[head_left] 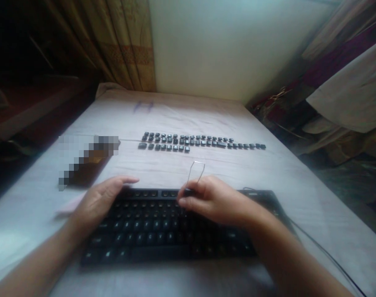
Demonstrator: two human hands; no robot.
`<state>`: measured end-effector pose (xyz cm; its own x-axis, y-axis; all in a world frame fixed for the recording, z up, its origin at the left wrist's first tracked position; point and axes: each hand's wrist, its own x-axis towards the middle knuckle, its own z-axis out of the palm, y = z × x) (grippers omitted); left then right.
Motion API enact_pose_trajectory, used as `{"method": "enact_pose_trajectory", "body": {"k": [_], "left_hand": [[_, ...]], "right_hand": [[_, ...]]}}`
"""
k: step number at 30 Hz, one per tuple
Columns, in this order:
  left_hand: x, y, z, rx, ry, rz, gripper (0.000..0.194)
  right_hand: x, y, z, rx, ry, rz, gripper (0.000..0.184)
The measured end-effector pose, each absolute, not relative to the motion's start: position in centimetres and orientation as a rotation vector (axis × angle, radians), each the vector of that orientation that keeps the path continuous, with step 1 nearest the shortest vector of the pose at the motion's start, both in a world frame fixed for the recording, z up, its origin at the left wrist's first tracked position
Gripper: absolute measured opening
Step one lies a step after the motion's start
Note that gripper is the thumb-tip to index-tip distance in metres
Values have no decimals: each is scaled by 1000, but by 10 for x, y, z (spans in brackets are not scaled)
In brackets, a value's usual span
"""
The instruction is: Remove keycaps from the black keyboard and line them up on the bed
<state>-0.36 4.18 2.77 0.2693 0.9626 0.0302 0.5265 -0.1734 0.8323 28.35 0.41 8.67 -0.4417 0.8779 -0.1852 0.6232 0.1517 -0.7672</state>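
A black keyboard (pixel 157 252) lies in front of me, with lettered keycaps on its lower rows. The upper rows show bare key positions with small light spots. My right hand (pixel 206 200) is closed above the keyboard's upper middle, around a wire keycap puller (pixel 199 162). The puller's wire loop points up and away from the keys. My left hand (pixel 101 198) lies at the keyboard's upper left corner, one finger stretched out past the top edge; its other fingers are mostly hidden. Beyond the keyboard, several loose black keycaps (pixel 175 147) form rows on the white cloth.
A pixelated, dark flat object (pixel 91 163) lies on the left of the cloth-covered surface (pixel 299 206). Something pink (pixel 70 206) sits beside my left wrist. The keyboard's cable (pixel 327 251) runs along the right. A curtain (pixel 122 45) and wall stand behind; hanging cloths are at right.
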Motion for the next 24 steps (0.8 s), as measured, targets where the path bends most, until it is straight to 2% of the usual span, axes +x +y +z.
{"method": "enact_pose_trajectory", "body": {"k": [5, 12, 24], "left_hand": [[-3, 44, 27, 1795, 1357, 766, 55], [-4, 41, 26, 1780, 1330, 758, 54], [0, 41, 27, 1769, 1315, 790, 53]], "right_hand": [[280, -4, 86, -1412, -2249, 984, 10], [283, -25, 67, -1253, -2148, 805, 11], [279, -27, 63, -1230, -2125, 643, 13]]}}
